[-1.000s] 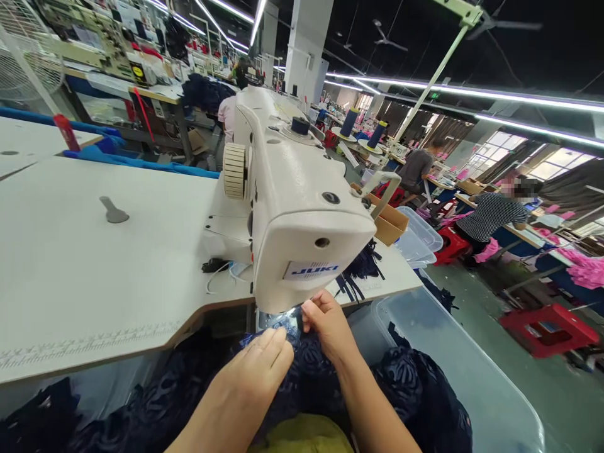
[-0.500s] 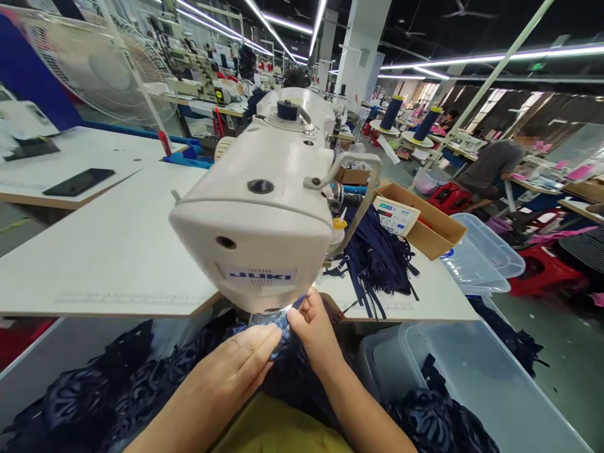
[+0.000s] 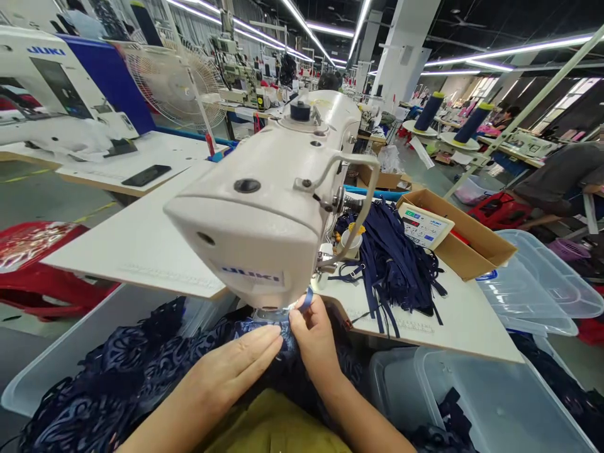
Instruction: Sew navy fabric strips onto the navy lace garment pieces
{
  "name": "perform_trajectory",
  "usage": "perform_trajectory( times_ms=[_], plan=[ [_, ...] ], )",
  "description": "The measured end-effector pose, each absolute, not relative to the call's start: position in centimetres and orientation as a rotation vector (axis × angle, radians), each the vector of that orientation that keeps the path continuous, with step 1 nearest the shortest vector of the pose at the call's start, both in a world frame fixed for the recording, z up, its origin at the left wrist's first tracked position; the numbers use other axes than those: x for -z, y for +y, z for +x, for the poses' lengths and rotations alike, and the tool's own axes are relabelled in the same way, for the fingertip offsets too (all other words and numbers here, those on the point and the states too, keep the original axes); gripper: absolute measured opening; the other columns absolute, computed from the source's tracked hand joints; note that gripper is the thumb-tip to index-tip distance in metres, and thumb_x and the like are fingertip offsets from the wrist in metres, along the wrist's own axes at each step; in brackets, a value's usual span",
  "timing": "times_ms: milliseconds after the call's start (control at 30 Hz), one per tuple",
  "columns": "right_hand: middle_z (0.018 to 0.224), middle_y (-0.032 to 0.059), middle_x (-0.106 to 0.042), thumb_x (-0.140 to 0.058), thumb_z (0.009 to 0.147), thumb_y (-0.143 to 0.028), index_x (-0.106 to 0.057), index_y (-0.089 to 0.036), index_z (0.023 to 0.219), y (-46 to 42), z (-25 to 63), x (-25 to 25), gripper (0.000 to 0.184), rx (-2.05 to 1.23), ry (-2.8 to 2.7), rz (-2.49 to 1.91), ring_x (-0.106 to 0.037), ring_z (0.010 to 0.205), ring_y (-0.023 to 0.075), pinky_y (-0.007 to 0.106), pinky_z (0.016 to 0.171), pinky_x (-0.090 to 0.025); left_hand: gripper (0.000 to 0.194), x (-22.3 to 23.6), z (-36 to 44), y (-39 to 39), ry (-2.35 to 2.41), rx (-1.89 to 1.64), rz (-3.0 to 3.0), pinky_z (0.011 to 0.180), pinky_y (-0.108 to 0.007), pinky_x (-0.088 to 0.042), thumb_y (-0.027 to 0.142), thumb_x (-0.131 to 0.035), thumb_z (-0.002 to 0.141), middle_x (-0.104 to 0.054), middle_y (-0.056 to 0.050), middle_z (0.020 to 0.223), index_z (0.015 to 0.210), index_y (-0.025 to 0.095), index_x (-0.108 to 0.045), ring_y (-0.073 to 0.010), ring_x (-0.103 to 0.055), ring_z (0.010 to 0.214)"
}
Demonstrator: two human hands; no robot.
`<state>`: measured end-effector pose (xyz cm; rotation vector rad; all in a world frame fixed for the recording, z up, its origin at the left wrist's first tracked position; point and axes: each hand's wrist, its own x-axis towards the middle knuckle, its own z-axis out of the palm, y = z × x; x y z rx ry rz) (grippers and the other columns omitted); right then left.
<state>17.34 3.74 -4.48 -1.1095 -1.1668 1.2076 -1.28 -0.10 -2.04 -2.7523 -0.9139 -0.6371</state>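
The sewing machine head (image 3: 255, 233) stands right before me, its needle area hidden under the front. My left hand (image 3: 236, 362) holds navy lace fabric (image 3: 250, 326) just below the machine, its fingers straight and together over the cloth; the thumb is hidden. My right hand (image 3: 314, 333) pinches a narrow navy strap (image 3: 307, 299) between thumb and curled fingers, close beside the needle area. Lace cloth hangs below both hands towards my lap.
Navy straps (image 3: 394, 258) lie piled right of the machine, by a control panel (image 3: 425, 226) and a cardboard box (image 3: 462, 245). Plastic bins (image 3: 500, 390) flank my lap, holding lace pieces (image 3: 123, 365). A phone (image 3: 147, 175) lies on the left table.
The view has swung left, bringing a second sewing machine and a red stool into sight. More of the strap shows as a raised loop at my right fingers; both hands stay by the needle area.
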Motion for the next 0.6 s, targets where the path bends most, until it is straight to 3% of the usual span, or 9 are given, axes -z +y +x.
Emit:
perform_trajectory(
  times_ms=[233, 333, 433, 600],
  plan=[
    [0.077, -0.0025, -0.053, -0.052, 0.087, -0.027, -0.055, -0.02, 0.09, 4.1, 18.6, 5.1, 0.009, -1.31, -1.252, -1.05, -0.048, 0.071, 0.0125, 0.025, 0.069, -0.04, 0.043, 1.3, -0.3, 0.3, -0.855, 0.636, -2.715, 0.111, -0.023, -0.034, 0.005, -0.036, 0.092, -0.061, -0.002, 0.128, 0.13, 0.017, -0.052, -0.0092, -0.049, 0.125],
    [0.074, -0.0037, -0.05, -0.053, 0.087, -0.028, -0.054, -0.02, 0.092, 4.1, 18.5, 5.3, 0.009, -1.247, -1.232, -1.065, -0.045, 0.067, 0.0117, 0.024, 0.067, -0.039, 0.043, 2.0, -0.4, 0.2, -0.932, 0.697, -2.686, 0.115, -0.025, -0.025, 0.007, -0.033, 0.094, -0.062, 0.0, 0.128, 0.128, 0.02, -0.054, -0.0082, -0.048, 0.124],
    [0.073, -0.0047, -0.046, -0.054, 0.086, -0.026, -0.052, -0.02, 0.088, 3.8, 18.0, 5.2, 0.006, -1.185, -1.211, -1.105, -0.043, 0.066, 0.011, 0.023, 0.066, -0.038, 0.042, 2.6, -0.6, 0.3, -0.911, 0.769, -2.683, 0.119, -0.034, -0.015, 0.01, -0.03, 0.096, -0.061, 0.001, 0.129, 0.13, 0.021, -0.052, -0.0111, -0.044, 0.128],
    [0.073, -0.0048, -0.045, -0.054, 0.085, -0.025, -0.052, -0.021, 0.09, 3.4, 17.2, 4.7, 0.006, -1.157, -1.139, -1.157, -0.043, 0.067, 0.0115, 0.023, 0.066, -0.038, 0.044, 3.3, -0.8, 0.9, -0.742, 0.704, -2.704, 0.118, -0.039, -0.017, 0.004, -0.031, 0.092, -0.057, -0.002, 0.134, 0.13, 0.015, -0.05, -0.0168, -0.041, 0.131]
  ],
)
